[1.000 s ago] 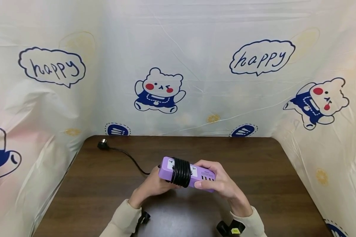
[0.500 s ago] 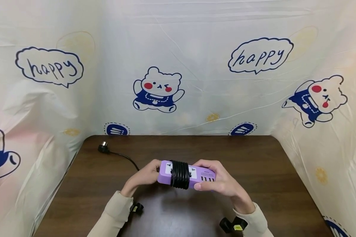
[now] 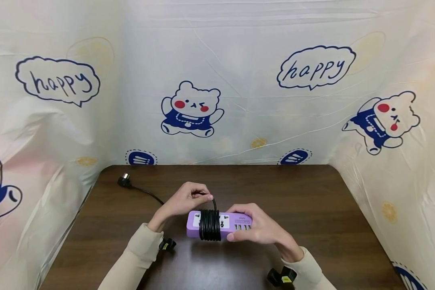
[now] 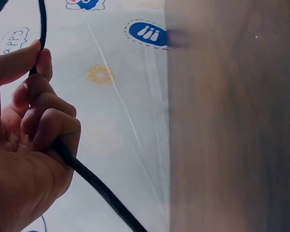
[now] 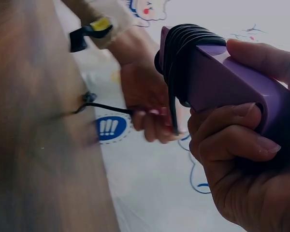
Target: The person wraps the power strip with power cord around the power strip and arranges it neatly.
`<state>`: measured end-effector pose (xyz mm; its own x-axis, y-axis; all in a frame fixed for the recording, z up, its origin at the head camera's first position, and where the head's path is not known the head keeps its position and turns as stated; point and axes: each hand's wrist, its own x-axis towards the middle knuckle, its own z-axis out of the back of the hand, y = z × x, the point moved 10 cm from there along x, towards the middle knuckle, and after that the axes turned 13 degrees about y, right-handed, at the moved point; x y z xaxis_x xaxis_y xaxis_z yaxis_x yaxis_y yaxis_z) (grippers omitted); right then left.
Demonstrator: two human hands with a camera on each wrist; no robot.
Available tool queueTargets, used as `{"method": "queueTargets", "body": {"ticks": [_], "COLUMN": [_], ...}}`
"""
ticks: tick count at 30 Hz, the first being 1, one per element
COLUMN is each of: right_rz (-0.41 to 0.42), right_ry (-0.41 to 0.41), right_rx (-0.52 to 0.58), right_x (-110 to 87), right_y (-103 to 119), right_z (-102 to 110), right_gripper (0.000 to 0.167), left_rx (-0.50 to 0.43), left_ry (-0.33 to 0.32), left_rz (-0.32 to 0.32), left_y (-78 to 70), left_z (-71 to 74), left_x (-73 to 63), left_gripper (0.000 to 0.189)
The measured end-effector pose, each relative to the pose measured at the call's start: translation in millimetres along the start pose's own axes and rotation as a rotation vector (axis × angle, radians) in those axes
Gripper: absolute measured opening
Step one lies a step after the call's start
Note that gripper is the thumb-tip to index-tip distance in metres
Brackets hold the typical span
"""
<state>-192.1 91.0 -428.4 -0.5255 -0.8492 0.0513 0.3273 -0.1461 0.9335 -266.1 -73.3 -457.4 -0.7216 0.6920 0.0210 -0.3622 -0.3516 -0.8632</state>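
A purple power strip [image 3: 242, 219] with white socket panels and several USB slots is held above the table by my right hand [image 3: 264, 227], thumb on the near side and fingers behind. Around its middle runs a tight coil of black cord [image 3: 210, 225]. My left hand [image 3: 186, 197] pinches the cord just beyond the strip, between thumb and index finger; in the left wrist view its other fingers curl round the cord [image 4: 99, 186]. From that hand the cord's free end runs left to a black plug [image 3: 124, 181] on the table. In the right wrist view the strip's underside [image 5: 222, 84] shows.
The dark wooden table [image 3: 293, 193] spreads under both hands. A pale printed curtain [image 3: 246, 80] with bears and speech bubbles hangs behind it and along both sides. Black wrist cameras [image 3: 282, 277] sit at both cuffs.
The left hand has moved from the strip's left end to its far side, drawing the cord up there. The strip has come slightly nearer and levelled; the right hand keeps its grip.
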Motion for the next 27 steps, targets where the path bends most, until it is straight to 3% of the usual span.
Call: {"method": "queueTargets", "body": {"ticks": [16,27], "right_rz": [-0.004,0.043], "right_ry": [0.060,0.034], "right_rx": [-0.034,-0.033], "right_x": [3.6,3.7], "right_y": [-11,-9], "right_z": [-6,-9], "right_gripper": [0.031,0.035], "left_rx": [0.101,0.102], "left_ry": [0.016,-0.042], "left_rz": [0.026,0.011], "left_y": [-18.9,-23.6], "left_z": [-2.3,-5.5], "left_x": [6.0,7.8], "left_gripper": [0.013,0.010]}}
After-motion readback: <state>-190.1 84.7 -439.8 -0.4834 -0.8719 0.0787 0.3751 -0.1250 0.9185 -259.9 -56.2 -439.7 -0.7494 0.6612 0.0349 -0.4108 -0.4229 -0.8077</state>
